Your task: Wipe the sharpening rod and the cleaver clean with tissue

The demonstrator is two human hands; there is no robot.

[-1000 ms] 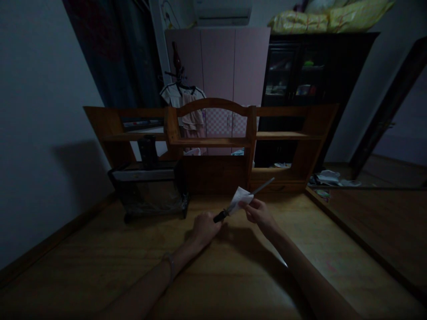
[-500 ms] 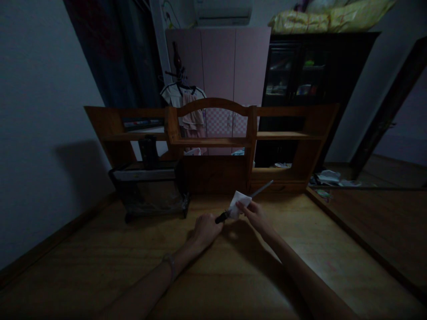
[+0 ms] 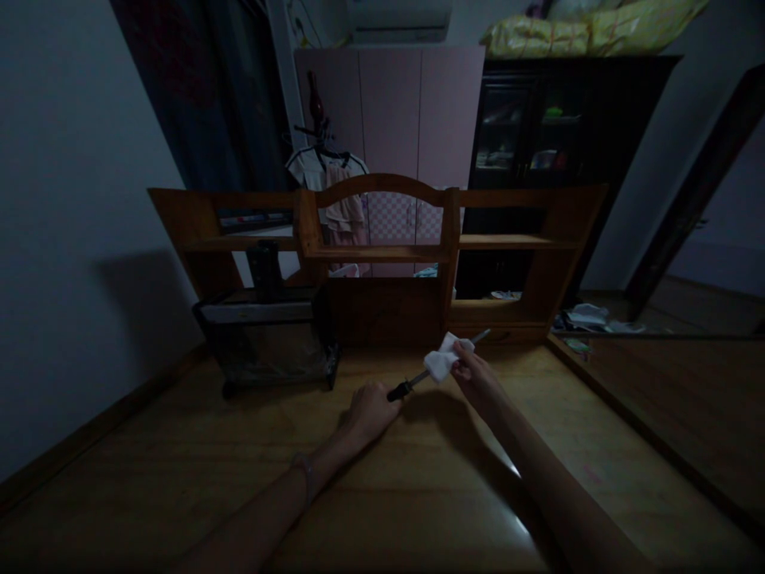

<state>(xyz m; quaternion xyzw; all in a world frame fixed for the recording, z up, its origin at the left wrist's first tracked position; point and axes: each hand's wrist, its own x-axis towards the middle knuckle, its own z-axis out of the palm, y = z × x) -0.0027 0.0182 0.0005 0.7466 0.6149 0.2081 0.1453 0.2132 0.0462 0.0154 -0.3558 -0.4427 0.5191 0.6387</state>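
My left hand (image 3: 370,410) is closed round the black handle of a small sword (image 3: 421,377), low over the wooden desk. A dark guard sits between the handle and the thin grey blade, which slants up and away to the right. In my right hand (image 3: 476,375) a folded white tissue (image 3: 441,363) is pinched against the blade, past its middle. The blade's tip sticks out beyond the tissue, and bare blade shows between tissue and guard. Part of the handle is hidden in my left fist.
A wooden shelf unit (image 3: 382,253) lines the back of the desk (image 3: 335,510). At its left stands a black-framed clear case (image 3: 275,347) with a dark upright object (image 3: 263,267) on it. The wall (image 3: 77,239) is on the left. Papers (image 3: 589,316) lie beyond the right edge.
My right hand and the tissue have slid along the blade, away from the guard toward the tip. More bare blade shows near the handle. My left hand has hardly moved.
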